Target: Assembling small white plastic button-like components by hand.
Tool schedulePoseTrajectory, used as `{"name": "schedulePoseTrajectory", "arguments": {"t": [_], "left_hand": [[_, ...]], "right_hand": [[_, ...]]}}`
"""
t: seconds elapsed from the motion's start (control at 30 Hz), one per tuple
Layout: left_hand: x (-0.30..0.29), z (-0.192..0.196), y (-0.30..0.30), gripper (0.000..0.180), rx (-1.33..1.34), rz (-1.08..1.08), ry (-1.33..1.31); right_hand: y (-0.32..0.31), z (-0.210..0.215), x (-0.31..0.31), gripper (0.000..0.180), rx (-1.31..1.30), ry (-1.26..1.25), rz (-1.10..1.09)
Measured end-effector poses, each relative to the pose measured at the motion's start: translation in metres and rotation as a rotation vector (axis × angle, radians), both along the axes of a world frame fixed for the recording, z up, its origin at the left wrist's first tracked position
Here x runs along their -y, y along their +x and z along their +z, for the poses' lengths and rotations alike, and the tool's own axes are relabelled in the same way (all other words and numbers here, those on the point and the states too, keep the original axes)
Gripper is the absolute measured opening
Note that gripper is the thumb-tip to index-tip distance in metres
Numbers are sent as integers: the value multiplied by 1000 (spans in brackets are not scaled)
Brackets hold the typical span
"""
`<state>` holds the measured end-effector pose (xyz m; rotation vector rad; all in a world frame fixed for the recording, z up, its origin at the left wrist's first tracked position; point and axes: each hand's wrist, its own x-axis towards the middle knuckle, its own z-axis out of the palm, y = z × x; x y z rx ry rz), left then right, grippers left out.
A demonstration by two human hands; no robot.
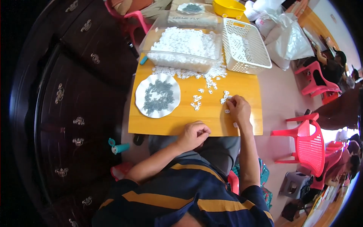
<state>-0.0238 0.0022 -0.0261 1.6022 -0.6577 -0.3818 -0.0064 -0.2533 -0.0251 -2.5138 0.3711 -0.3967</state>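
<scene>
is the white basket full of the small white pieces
No, the white basket looks empty, while the white pieces fill the clear tub beside it.

Packaging-wise you've only got a few things: a clear bag with a dark printed strip lying behind the tub at the table's far end, plus white plastic sacks piled off to your right of the basket.

A small wooden table carries a white plate of grey bits at nine o'clock, a clear tub of white pieces at twelve, a white basket at one, loose white pieces mid-table.
</scene>
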Motion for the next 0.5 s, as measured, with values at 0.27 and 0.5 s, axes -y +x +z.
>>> {"name": "schedulePoseTrajectory", "arguments": {"t": [0.27, 0.5], "left_hand": [[-6, 4, 2, 5, -186, -11, -14], [-2, 7, 10, 6, -215, 22, -3]], "right_hand": [[-7, 0, -10, 16, 118, 8, -77], [-42, 28, -37, 8, 313, 513, -92]]}}
